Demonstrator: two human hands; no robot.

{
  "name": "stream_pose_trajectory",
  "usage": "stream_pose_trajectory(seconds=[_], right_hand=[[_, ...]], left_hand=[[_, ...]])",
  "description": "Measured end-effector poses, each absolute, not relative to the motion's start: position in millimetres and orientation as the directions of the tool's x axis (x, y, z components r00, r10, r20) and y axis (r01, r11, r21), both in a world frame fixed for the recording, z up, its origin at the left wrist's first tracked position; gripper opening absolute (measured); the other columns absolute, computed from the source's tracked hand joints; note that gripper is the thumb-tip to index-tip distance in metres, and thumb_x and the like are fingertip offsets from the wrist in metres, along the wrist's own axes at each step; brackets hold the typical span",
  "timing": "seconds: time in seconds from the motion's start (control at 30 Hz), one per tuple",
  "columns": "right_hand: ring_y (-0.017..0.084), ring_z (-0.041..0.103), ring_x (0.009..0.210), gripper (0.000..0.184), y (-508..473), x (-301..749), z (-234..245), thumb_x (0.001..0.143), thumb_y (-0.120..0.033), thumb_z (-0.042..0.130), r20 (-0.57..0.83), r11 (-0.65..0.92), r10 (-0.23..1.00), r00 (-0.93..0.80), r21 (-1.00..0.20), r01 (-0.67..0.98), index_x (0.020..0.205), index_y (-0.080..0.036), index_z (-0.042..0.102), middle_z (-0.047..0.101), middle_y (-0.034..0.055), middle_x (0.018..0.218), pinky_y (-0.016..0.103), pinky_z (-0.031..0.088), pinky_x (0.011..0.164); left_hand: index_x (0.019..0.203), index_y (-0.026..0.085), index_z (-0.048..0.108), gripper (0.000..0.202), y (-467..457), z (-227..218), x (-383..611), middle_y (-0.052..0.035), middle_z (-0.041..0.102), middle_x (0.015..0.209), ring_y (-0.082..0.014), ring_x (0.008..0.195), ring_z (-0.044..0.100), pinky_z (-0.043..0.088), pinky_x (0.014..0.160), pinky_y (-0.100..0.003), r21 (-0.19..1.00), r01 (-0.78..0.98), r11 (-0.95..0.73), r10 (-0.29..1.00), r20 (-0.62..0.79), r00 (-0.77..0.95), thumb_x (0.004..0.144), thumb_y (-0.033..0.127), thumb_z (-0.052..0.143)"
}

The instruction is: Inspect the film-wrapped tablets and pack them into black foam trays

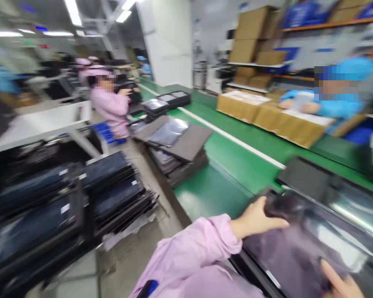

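A dark glossy panel (294,252), flat like a display screen, lies at the lower right with bright reflections on it. My left hand (259,219) grips its far left edge, thumb on the upper face and the other fingers curled out of sight past the edge. At the near right side, my right hand (343,283) has its thumb on the panel; the frame cuts off part of this hand and its remaining fingers are hidden. Beneath the panel shows a black tray (256,271) with a small white label. Motion blurs the view.
Another black tray (307,176) lies beyond the panel on the green bench (217,192). Grey foam sheets (192,140) with a glossy panel on top are stacked further left. Stacked dark panels (112,194) stand left. A person in pink (110,103) and one in blue (345,103) work nearby.
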State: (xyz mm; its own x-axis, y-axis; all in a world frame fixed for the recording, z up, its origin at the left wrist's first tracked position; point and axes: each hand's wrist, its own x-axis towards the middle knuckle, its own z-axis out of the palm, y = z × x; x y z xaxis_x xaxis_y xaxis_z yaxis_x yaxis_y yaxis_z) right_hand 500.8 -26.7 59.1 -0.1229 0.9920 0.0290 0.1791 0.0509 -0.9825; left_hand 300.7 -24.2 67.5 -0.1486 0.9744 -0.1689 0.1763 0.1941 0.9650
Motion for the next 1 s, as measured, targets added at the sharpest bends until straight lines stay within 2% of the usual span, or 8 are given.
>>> stream_pose_trajectory(seconds=[0.07, 0.13, 0.23, 0.33, 0.4, 0.53, 0.87, 1.0], right_hand=[[0.028, 0.066, 0.073, 0.037, -33, 518, 54, 0.069, -0.054, 0.072, -0.012, -0.009, 1.0, -0.02, -0.99, 0.138, 0.083, -0.02, 0.067, 0.068, 0.0077, 0.076, 0.041, 0.056, 0.067], [0.029, 0.066, 0.07, 0.037, -33, 527, 57, 0.06, -0.054, 0.077, -0.013, -0.012, 1.0, -0.005, -0.996, 0.084, 0.071, -0.02, 0.066, 0.068, 0.0084, 0.068, 0.043, 0.056, 0.069], [0.029, 0.065, 0.091, 0.049, -30, 529, 74, 0.056, -0.049, 0.083, 0.18, 0.18, 0.984, -0.007, -0.984, 0.002, 0.094, -0.023, 0.067, 0.07, 0.0092, 0.096, 0.044, 0.053, 0.085], [0.027, 0.062, 0.103, 0.061, -29, 526, 90, 0.06, -0.052, 0.082, 0.381, 0.373, 0.923, -0.059, -0.921, -0.111, 0.112, -0.027, 0.061, 0.064, 0.0098, 0.115, 0.045, 0.049, 0.091], [0.025, 0.064, 0.099, 0.046, -31, 523, 94, 0.066, -0.048, 0.08, 0.431, 0.412, 0.892, -0.137, -0.9, -0.142, 0.103, -0.026, 0.064, 0.066, 0.0095, 0.109, 0.042, 0.051, 0.087], [0.022, 0.066, 0.089, 0.03, -35, 522, 91, 0.071, -0.039, 0.079, 0.441, 0.405, 0.875, -0.199, -0.893, -0.198, 0.094, -0.025, 0.065, 0.07, 0.0073, 0.094, 0.037, 0.054, 0.077], [0.023, 0.064, 0.092, 0.036, -33, 529, 89, 0.067, -0.036, 0.082, 0.402, 0.36, 0.883, -0.243, -0.911, -0.202, 0.096, -0.026, 0.063, 0.069, 0.0069, 0.094, 0.041, 0.052, 0.081], [0.026, 0.062, 0.104, 0.04, -27, 534, 61, 0.072, -0.043, 0.074, 0.136, 0.154, 0.957, -0.256, -0.987, 0.051, 0.104, -0.022, 0.062, 0.066, 0.0113, 0.11, 0.042, 0.05, 0.089]], left_hand=[[0.088, 0.013, 0.062, 0.053, -20, 85, 304, -0.0123, 0.07, 0.088, -0.0292, 0.086, 0.066, 0.052, 0.082, -0.045, 0.991, 0.03, 0.129, 0.989, -0.126, -0.081, 0.056, 0.053, 0.075], [0.073, 0.016, 0.059, 0.042, -19, 94, 306, -0.0052, 0.068, 0.071, -0.0232, 0.074, 0.066, 0.054, 0.074, -0.037, 0.995, -0.099, 0.024, 1.0, -0.025, -0.005, 0.054, 0.047, 0.079], [0.079, 0.016, 0.062, 0.038, -20, 94, 305, -0.0038, 0.069, 0.072, -0.0203, 0.07, 0.066, 0.053, 0.067, -0.031, 0.968, -0.132, -0.214, 0.973, 0.223, 0.056, 0.057, 0.041, 0.08], [0.102, 0.018, 0.064, 0.047, -20, 92, 301, -0.0107, 0.07, 0.101, -0.0238, 0.09, 0.068, 0.054, 0.077, -0.033, 0.868, -0.118, -0.483, 0.864, 0.494, 0.095, 0.063, 0.039, 0.08], [0.109, 0.02, 0.063, 0.05, -19, 95, 298, -0.012, 0.069, 0.107, -0.0244, 0.094, 0.068, 0.055, 0.079, -0.034, 0.821, -0.146, -0.551, 0.807, 0.569, 0.156, 0.066, 0.04, 0.079], [0.096, 0.02, 0.066, 0.031, -16, 103, 295, -0.008, 0.074, 0.088, -0.0204, 0.08, 0.07, 0.057, 0.071, -0.031, 0.754, -0.181, -0.632, 0.716, 0.657, 0.236, 0.071, 0.034, 0.077], [0.094, 0.024, 0.066, 0.035, -19, 96, 292, -0.0075, 0.074, 0.085, -0.0246, 0.078, 0.07, 0.057, 0.068, -0.039, 0.833, -0.127, -0.538, 0.799, 0.553, 0.237, 0.066, 0.042, 0.078], [0.078, 0.019, 0.066, 0.051, -12, 69, 295, -0.0077, 0.071, 0.076, -0.024, 0.074, 0.067, 0.055, 0.069, -0.038, 0.96, -0.094, -0.262, 0.962, 0.268, 0.059, 0.052, 0.061, 0.078]])
